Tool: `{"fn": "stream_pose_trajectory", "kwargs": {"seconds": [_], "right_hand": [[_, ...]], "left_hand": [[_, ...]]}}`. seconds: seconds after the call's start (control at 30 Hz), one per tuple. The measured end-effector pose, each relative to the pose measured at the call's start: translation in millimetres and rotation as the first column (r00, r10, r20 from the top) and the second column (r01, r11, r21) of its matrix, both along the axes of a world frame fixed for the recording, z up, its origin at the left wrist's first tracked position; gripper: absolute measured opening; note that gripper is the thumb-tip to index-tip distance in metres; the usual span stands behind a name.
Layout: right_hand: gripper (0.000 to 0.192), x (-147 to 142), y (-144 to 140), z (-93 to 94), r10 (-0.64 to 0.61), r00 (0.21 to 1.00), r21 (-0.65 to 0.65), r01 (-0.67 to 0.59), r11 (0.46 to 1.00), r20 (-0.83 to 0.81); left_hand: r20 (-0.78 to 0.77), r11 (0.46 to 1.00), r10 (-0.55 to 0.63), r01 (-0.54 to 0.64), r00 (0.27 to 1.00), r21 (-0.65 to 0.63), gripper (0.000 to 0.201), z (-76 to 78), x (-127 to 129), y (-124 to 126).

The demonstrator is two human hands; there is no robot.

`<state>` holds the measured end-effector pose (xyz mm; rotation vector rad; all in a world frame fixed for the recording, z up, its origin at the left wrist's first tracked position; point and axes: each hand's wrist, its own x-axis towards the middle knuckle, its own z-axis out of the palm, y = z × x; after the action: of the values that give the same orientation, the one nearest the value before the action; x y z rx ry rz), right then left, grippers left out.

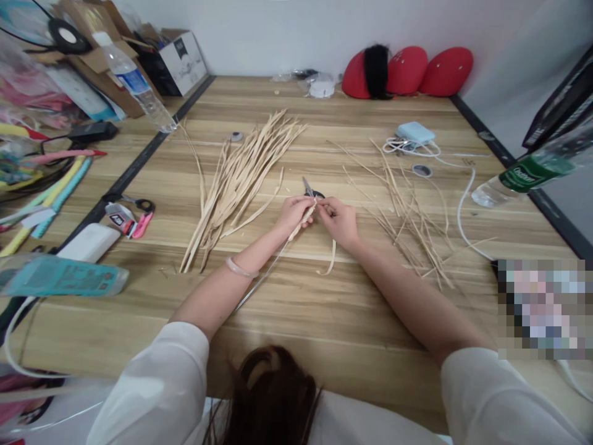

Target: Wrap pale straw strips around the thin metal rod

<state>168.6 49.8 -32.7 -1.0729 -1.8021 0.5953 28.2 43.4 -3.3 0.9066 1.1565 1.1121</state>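
At the bottom edge of my view, dark hair (273, 395) and white sleeves (157, 383) hide the near strip of the table (324, 321), and a blurred block (544, 309) at lower right covers whatever lies there. At lower left a teal packet (60, 276) is smeared by the lens, so I cannot read it.

Just above centre, my left hand (293, 213) and right hand (341, 221) meet, fingers pressed together and pinching a pale straw strip (306, 216) between them. The strip is flat and fibrous; one end curls down onto the table at centre, below the right hand. A thin metal rod (264, 278) slants down from the left hand towards the wrist, which wears a pale bangle (241, 268). Scissors (311, 190) lie just behind the fingers, mostly hidden.

Left of centre lies a thick fan of flat straw (236, 185); right of centre, a looser scatter of thin straw slivers (407, 216). The table is light wood-grain laminate with dark seams.

Farther off, a pale blue power bank (415, 133) with a white cable sits at upper right, a clear water bottle (136, 83) stands at upper left, and three red rounded shapes (407, 71) lean against the white wall at top.
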Motion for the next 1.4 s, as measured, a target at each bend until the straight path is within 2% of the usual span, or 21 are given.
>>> {"fn": "stream_pose_trajectory", "kwargs": {"seconds": [0.3,0.43,0.57,0.77,1.4], "right_hand": [[0.014,0.2,-0.4,0.6,-0.017,1.0,-0.014,0.018,1.0,0.007],[0.012,0.2,-0.8,2.1,-0.021,0.999,-0.039,0.022,0.999,0.029],[0.011,0.2,-0.9,2.6,-0.025,0.999,-0.042,0.027,0.999,0.044],[0.008,-0.3,-3.1,4.2,-0.016,0.999,-0.031,0.018,0.999,0.047],[0.01,0.8,-1.5,1.7,-0.007,0.998,-0.037,0.009,0.999,0.055]], "left_hand": [[0.0,0.999,-0.025,0.025,1.0,0.02,0.011,-0.8,0.8,0.6],[0.004,1.0,0.018,-0.018,1.0,-0.011,0.015,2.1,2.5,-1.1],[-0.001,0.999,0.043,-0.043,0.999,-0.021,0.005,5.4,3.7,-2.7],[-0.008,0.999,0.028,-0.028,1.0,-0.022,0.002,8.6,3.4,-4.6],[-0.014,1.0,0.008,-0.007,1.0,0.017,0.003,5.2,2.7,-4.5]]}}
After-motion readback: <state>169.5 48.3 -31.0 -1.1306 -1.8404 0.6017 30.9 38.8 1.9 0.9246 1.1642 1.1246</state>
